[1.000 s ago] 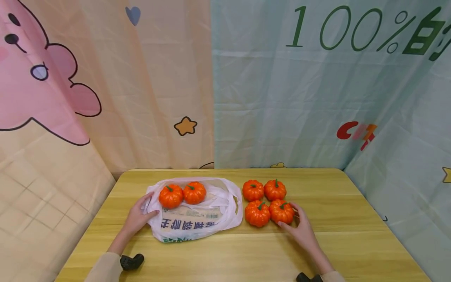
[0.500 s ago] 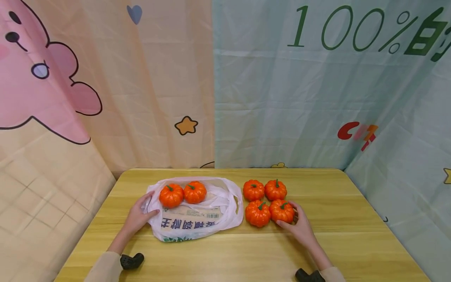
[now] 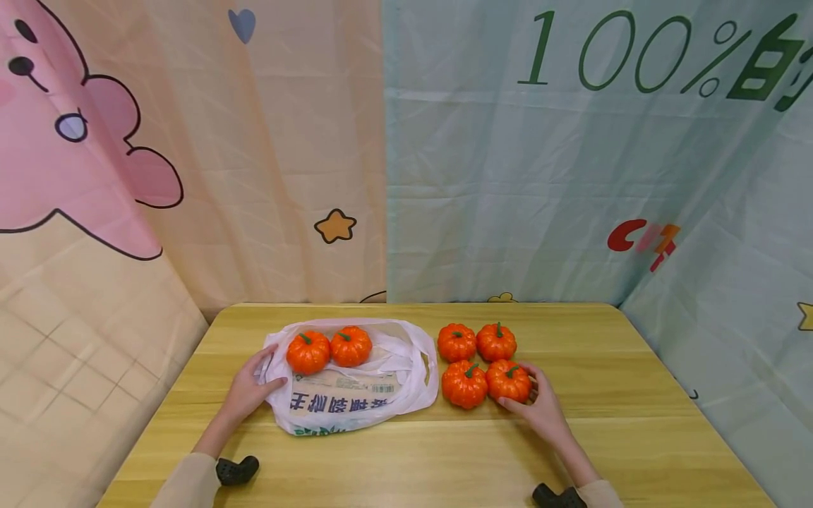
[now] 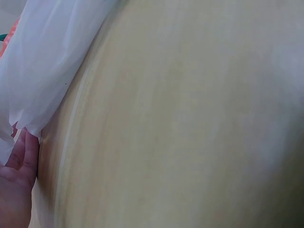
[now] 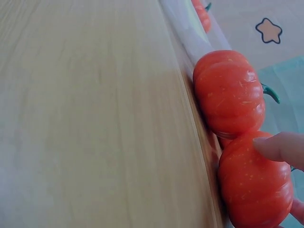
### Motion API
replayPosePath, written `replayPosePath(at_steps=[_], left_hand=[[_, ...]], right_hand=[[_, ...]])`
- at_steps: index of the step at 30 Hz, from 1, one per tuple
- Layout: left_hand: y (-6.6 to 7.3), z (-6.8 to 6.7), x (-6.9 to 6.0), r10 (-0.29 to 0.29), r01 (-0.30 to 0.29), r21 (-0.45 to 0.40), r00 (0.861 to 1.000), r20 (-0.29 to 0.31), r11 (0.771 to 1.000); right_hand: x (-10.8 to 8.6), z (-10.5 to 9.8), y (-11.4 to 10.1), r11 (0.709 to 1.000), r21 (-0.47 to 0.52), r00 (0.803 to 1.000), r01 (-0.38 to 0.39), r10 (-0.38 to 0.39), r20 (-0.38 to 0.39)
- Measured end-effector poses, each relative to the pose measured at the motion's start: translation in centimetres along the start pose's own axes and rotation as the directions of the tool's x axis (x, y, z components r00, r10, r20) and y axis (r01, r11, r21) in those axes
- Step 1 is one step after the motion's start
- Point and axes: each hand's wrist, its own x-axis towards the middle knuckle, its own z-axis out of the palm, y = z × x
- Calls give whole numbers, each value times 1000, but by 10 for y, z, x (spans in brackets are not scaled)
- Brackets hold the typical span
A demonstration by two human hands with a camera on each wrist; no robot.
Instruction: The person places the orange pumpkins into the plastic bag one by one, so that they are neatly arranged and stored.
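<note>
A white plastic bag point(image 3: 416, 395) with printed lettering lies on the table, its mouth spread. Two small orange pumpkins point(image 3: 308, 353) with green stems sit on it, towards the back left. My left hand point(image 3: 249, 384) holds the bag's left edge; in the left wrist view, fingers point(image 4: 29, 154) meet the gathered plastic. Right of the bag, several more pumpkins point(image 3: 464, 385) stand close together in two rows. Around the front right pumpkin point(image 3: 508, 382) my right hand point(image 3: 540, 409) has its thumb and fingers. The right wrist view shows the thumb point(image 5: 282, 148) against that pumpkin point(image 5: 256, 185), which touches its neighbour.
The wooden table point(image 3: 394, 466) reaches back to hanging printed curtains point(image 3: 508, 176), which also enclose both sides. A black device point(image 3: 238, 470) sits at the left wrist and another black device point(image 3: 557, 496) at the right wrist.
</note>
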Motion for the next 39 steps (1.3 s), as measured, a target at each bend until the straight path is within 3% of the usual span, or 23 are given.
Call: replayPosePath(at_steps=[12, 25, 31, 39], left_hand=[[-1, 1, -2, 1, -1, -4, 1000, 9, 1000], [-2, 3, -4, 10, -10, -4, 1000, 14, 1000], [-1, 3, -4, 2, -2, 9, 1000, 12, 1000], [-4, 1, 1, 35, -35, 16, 999, -1, 999]], right_hand=[[-3, -12, -6, 1000, 9, 1000, -12, 12, -4], [-7, -20, -17, 997, -27, 995, 66, -68, -80], [-10, -22, -29, 996, -29, 988, 90, -93, -120], [-9, -18, -48, 988, -13, 977, 152, -152, -148]])
